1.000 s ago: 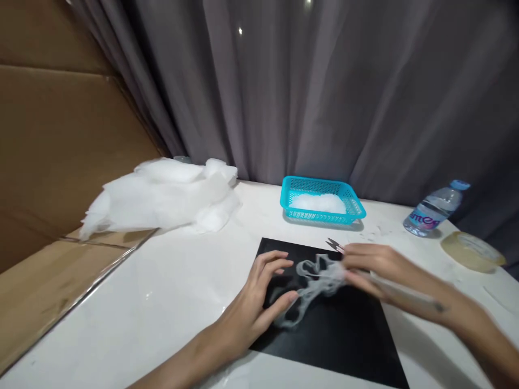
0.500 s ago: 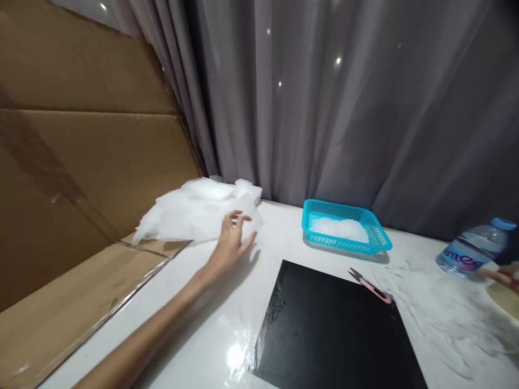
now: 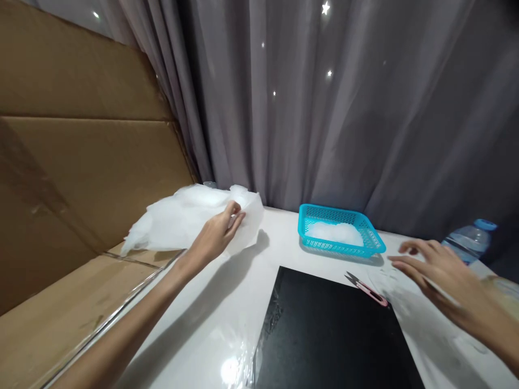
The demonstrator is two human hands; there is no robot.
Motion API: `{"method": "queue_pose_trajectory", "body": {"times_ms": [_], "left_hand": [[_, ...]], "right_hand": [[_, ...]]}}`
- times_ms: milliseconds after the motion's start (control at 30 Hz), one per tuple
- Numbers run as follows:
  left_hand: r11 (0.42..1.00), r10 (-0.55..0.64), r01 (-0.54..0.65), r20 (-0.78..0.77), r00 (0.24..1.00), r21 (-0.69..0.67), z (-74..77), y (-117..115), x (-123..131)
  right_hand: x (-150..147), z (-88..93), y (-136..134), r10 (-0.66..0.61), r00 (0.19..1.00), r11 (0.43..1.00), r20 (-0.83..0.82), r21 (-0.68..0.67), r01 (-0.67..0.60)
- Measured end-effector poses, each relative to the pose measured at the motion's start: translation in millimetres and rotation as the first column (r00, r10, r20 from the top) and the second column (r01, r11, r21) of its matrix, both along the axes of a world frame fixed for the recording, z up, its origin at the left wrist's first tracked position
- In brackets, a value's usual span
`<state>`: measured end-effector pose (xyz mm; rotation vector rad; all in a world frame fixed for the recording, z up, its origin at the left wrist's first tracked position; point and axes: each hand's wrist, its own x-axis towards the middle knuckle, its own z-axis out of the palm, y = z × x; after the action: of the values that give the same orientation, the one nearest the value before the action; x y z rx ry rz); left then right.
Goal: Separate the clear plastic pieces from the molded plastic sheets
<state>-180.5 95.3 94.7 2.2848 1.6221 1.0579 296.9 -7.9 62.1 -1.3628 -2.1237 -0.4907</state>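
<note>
My left hand is closed in a pinch on the edge of a thin, translucent white sheet. The sheet lifts at the right end of a heap of similar white sheets at the back left. Over the right side of the table, my right hand hovers with its fingers apart and nothing visible in them. It is nearest the water bottle, whose lower part it partly hides. A blue plastic basket holding fluffy white stuffing stands between the hands, further back.
A black board lies on the white table, with pink-handled thread snips across its upper right edge. A large cardboard box stands along the left. Grey curtains hang behind. A pale round object is partly hidden behind my right forearm.
My left hand has gone from spread fingers to a pinch on the white sheet, lifting its edge. My right hand has come in from the right edge. The view has shifted slightly.
</note>
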Motion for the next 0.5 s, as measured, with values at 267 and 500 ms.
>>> {"method": "queue_pose_trajectory", "body": {"times_ms": [267, 500], "left_hand": [[0.87, 0.0, 0.379, 0.769, 0.639, -0.315, -17.7, -57, 71], [0.597, 0.13, 0.648, 0.855, 0.503, -0.472, -59.1, -98, 97]], "right_hand": [[-93, -78.8, -37, 0.179, 0.983, 0.976, 0.026, -0.131, -0.175], [-125, -85.8, -59, 0.043, 0.999, 0.992, -0.031, -0.118, -0.046]]}}
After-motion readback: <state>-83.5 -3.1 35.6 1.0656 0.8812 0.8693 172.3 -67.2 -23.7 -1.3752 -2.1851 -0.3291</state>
